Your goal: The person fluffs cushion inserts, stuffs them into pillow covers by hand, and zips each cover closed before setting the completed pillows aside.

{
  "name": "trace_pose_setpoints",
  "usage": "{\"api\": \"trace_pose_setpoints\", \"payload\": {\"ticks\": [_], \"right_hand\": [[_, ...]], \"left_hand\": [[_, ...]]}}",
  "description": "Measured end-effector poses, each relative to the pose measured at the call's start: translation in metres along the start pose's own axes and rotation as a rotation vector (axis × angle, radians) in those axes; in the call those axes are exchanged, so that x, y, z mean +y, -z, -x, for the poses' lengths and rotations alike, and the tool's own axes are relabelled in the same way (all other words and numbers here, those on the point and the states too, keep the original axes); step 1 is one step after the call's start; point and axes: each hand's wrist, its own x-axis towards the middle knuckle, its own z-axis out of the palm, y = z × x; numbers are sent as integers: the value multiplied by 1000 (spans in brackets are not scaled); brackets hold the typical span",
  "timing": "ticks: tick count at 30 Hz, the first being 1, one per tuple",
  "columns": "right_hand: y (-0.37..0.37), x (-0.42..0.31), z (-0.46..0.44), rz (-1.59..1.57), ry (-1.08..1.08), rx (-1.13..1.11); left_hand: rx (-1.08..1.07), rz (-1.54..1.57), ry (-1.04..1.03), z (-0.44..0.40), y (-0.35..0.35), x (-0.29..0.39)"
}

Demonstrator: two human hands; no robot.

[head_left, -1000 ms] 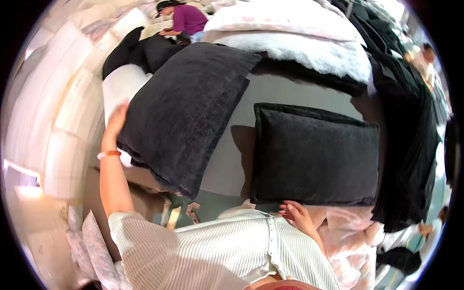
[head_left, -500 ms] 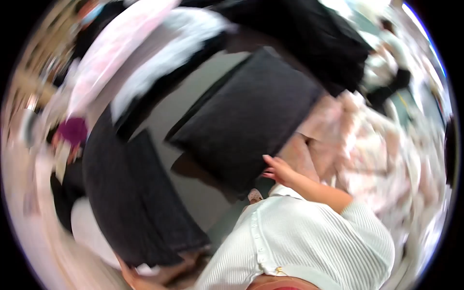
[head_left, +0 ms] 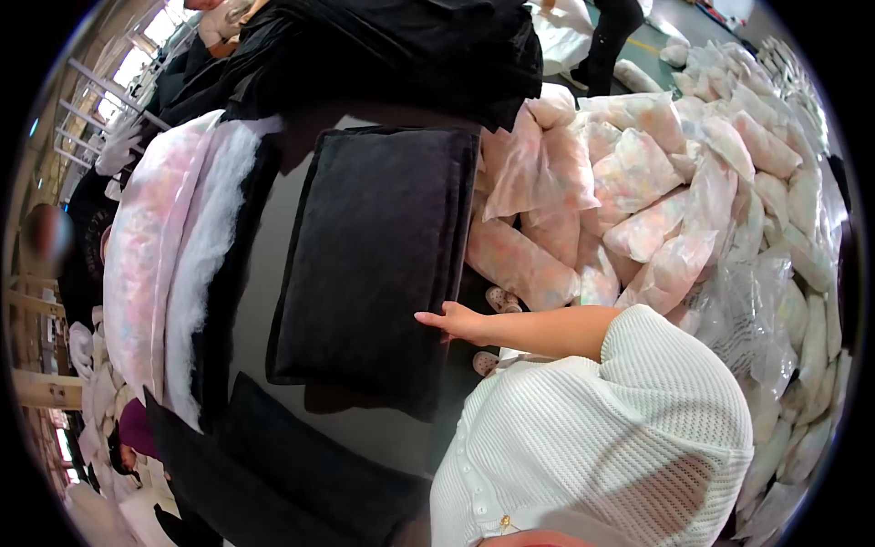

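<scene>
A stack of dark, flat cushion covers [head_left: 369, 255] lies on the grey table, with more than one layer showing along its right edge. My right hand [head_left: 458, 324] reaches in from the right and touches that edge near its lower corner, index finger stretched out over the fabric. Its thumb stands apart, and the other fingers are partly hidden. Nearer to me on the left lie long dark fabric pieces [head_left: 310, 474]. My left hand is out of view.
Left of the stack stand a pink-speckled filled pillow [head_left: 146, 255] and white fluffy filling [head_left: 214, 264] beside dark fabric. Black cloth [head_left: 383, 55] is heaped at the far end. Bagged pillow inserts [head_left: 629, 182] pile up at right. Other people are partly visible at the edges.
My view has turned and steadied, so the cushion stack appears more upright. My right hand has moved from beside the stack onto its edge. My left hand has left the lower-left view.
</scene>
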Motion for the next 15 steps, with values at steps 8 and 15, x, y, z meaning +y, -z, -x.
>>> {"api": "trace_pose_setpoints", "payload": {"ticks": [8, 15], "right_hand": [[9, -8, -7, 134, 51, 15], [37, -82, 40, -270, 509, -85]], "left_hand": [[-141, 26, -37, 36, -64, 0], [-203, 39, -97, 76, -110, 8]]}}
